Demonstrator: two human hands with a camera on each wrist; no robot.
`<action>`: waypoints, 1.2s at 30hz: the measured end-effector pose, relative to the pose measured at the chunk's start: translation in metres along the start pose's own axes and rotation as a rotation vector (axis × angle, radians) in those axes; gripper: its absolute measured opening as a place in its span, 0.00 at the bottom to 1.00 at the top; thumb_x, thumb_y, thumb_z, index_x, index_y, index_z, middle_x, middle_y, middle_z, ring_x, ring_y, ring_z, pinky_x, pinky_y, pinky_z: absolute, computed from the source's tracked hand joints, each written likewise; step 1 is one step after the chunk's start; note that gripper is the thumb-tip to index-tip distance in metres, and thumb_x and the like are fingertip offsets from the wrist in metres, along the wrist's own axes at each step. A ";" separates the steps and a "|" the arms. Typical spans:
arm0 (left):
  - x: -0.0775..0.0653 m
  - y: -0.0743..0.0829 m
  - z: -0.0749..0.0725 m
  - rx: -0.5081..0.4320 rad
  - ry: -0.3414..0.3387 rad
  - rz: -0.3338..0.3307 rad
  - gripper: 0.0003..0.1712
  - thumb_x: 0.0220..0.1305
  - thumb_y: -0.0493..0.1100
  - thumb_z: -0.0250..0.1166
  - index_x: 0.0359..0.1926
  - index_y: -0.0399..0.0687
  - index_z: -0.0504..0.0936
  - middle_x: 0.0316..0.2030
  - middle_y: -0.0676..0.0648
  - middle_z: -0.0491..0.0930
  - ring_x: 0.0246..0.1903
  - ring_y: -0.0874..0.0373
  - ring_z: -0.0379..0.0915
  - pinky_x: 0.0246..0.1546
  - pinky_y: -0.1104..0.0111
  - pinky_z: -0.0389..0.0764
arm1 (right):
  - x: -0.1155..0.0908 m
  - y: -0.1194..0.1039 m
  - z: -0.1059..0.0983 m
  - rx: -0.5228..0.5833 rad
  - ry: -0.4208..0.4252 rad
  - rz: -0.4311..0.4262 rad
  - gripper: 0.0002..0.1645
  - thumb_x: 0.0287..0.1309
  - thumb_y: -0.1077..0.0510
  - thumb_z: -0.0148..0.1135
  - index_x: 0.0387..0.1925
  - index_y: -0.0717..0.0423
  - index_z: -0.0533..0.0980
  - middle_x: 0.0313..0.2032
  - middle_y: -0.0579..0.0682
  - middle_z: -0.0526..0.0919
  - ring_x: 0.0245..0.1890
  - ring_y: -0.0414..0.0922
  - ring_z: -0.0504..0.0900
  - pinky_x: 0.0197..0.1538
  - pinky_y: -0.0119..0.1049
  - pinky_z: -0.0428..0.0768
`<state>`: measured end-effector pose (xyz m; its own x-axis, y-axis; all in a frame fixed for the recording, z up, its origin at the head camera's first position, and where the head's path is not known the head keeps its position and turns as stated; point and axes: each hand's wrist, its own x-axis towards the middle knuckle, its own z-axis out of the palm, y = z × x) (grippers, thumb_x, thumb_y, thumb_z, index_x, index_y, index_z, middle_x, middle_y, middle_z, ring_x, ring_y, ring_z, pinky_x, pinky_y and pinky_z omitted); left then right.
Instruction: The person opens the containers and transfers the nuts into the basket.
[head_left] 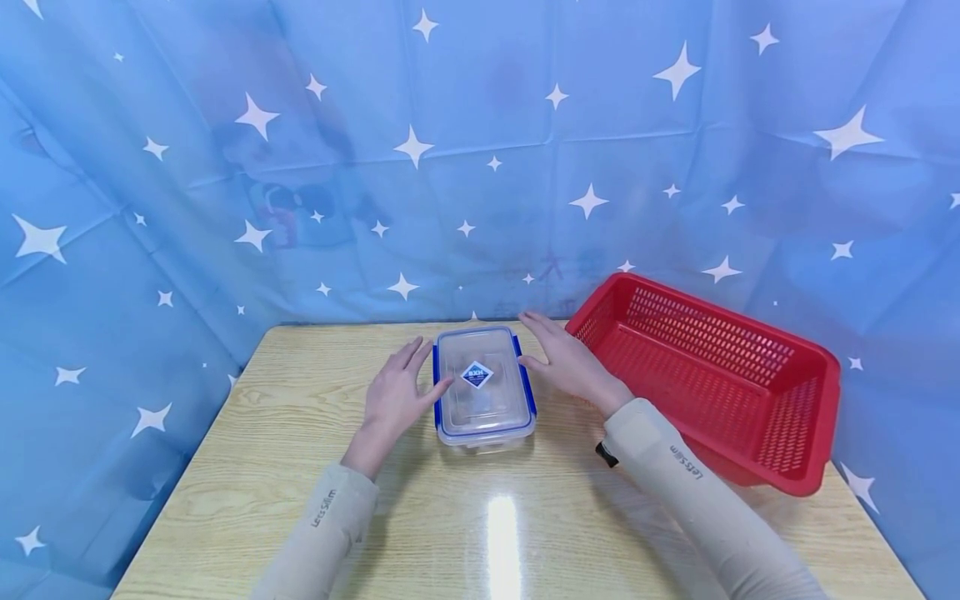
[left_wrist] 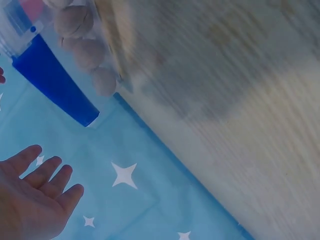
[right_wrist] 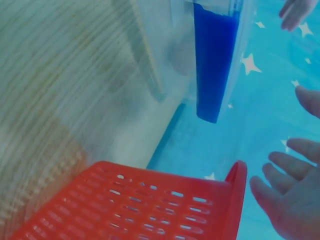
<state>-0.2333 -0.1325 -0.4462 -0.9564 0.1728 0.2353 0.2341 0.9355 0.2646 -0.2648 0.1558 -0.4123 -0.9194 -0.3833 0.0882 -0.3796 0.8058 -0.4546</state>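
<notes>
A clear food storage box [head_left: 483,408] with a blue seal and blue side clips stands on the table, its lid on and a blue-and-white diamond label on top. Several round brownish balls [left_wrist: 89,53] show through its wall in the left wrist view. My left hand [head_left: 395,396] is at the box's left side, fingers spread and the thumb overlapping the lid's edge in the head view. On the other side, my right hand [head_left: 566,358] has its fingers extended near the right blue clip [right_wrist: 215,65]. Neither hand grips anything.
A red perforated plastic basket [head_left: 693,417] sits on the right of the table, close beside my right hand and forearm. The wooden table [head_left: 285,467] ends just behind the box, against a blue curtain [head_left: 480,167] with white stars. A small black object [head_left: 606,454] shows under the right cuff.
</notes>
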 end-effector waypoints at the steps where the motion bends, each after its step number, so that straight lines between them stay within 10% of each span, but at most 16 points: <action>1: -0.001 0.000 0.002 -0.001 -0.003 -0.004 0.46 0.64 0.73 0.55 0.75 0.54 0.63 0.75 0.45 0.61 0.73 0.43 0.60 0.67 0.49 0.73 | 0.000 0.000 0.001 0.003 -0.003 0.004 0.47 0.66 0.45 0.62 0.78 0.47 0.52 0.79 0.53 0.53 0.78 0.56 0.53 0.72 0.60 0.68; 17: -0.008 0.000 0.017 -0.051 -0.039 -0.063 0.47 0.62 0.74 0.57 0.74 0.57 0.64 0.72 0.45 0.67 0.69 0.43 0.66 0.50 0.50 0.85 | -0.007 -0.002 0.017 0.030 -0.028 0.003 0.46 0.67 0.45 0.61 0.78 0.47 0.52 0.78 0.53 0.55 0.78 0.56 0.55 0.72 0.60 0.68; 36: -0.011 0.001 0.023 -0.074 -0.065 -0.067 0.48 0.60 0.71 0.63 0.71 0.48 0.68 0.69 0.41 0.72 0.67 0.43 0.70 0.63 0.51 0.78 | -0.012 -0.011 0.031 0.003 -0.043 0.008 0.45 0.66 0.46 0.63 0.77 0.49 0.55 0.77 0.54 0.57 0.77 0.56 0.57 0.70 0.57 0.70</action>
<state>-0.2266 -0.1259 -0.4703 -0.9791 0.1325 0.1543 0.1792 0.9207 0.3468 -0.2469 0.1377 -0.4361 -0.9171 -0.3961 0.0462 -0.3719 0.8077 -0.4575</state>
